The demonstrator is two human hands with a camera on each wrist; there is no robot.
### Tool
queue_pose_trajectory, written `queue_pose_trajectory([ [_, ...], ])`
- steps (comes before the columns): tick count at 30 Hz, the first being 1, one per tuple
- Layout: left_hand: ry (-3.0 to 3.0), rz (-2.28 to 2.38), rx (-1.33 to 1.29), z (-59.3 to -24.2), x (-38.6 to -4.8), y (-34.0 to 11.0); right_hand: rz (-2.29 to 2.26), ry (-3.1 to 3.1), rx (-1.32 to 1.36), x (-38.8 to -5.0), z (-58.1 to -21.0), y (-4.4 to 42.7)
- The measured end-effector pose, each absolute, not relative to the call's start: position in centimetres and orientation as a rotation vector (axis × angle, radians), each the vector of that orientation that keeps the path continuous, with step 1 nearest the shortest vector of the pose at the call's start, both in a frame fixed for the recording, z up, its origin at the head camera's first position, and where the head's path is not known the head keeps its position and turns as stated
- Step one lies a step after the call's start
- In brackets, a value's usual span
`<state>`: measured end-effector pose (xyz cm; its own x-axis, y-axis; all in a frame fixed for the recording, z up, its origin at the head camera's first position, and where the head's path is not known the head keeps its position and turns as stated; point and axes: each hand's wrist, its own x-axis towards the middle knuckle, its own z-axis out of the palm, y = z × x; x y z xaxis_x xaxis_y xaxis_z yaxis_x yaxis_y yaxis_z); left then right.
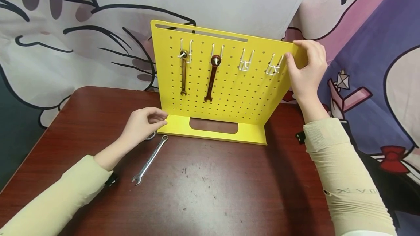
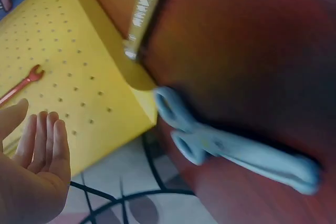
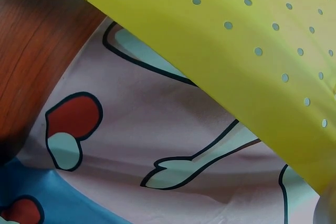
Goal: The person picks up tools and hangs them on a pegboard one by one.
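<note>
A yellow pegboard (image 1: 226, 86) stands on the table. My right hand (image 1: 308, 65) grips its upper right corner, thumb on the front face. Near the lower left corner my left hand (image 1: 141, 125) is held with loosely bent fingers, and nothing shows in its palm in the left wrist view. Two combination wrenches hang by their ring ends from white hooks: a smaller bronze-looking one (image 1: 184, 74) and a longer dark red one (image 1: 212, 77). A silver combination wrench (image 1: 150, 161) lies before the board. Pale blue scissors (image 2: 236, 153) lie beside the board, mostly hidden by the left hand in the head view.
Two more white hooks (image 1: 245, 61) on the board's right side hold nothing. The base has a cut-out slot. Behind the dark red-brown table (image 1: 210, 185) hangs a cartoon-printed cloth (image 1: 108, 46), and its right side has a dark shadow.
</note>
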<state>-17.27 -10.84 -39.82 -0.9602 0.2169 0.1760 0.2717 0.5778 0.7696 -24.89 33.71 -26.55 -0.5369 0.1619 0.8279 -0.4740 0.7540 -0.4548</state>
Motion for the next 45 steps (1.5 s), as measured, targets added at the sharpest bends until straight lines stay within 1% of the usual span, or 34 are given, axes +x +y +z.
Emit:
queue_pose_trajectory([
  [9, -2.849, -1.215, -0.406, -40.9, -15.8, -14.4, 0.81, -1.963, 0.262, -25.1, -26.6, 33.7],
  [20, -2.909, -0.993, -0.41, -42.4, -14.7, -17.3, 0.799, -1.97, 0.258, -25.1, -26.5, 33.8],
  [33, -2.967, -0.858, -0.417, -44.1, -13.8, -19.0, 0.807, -1.966, 0.26, -25.1, -26.5, 33.7],
  [45, -2.967, -0.887, -0.367, -45.3, -13.4, -19.6, 0.809, -1.97, 0.255, -25.1, -26.5, 33.7],
])
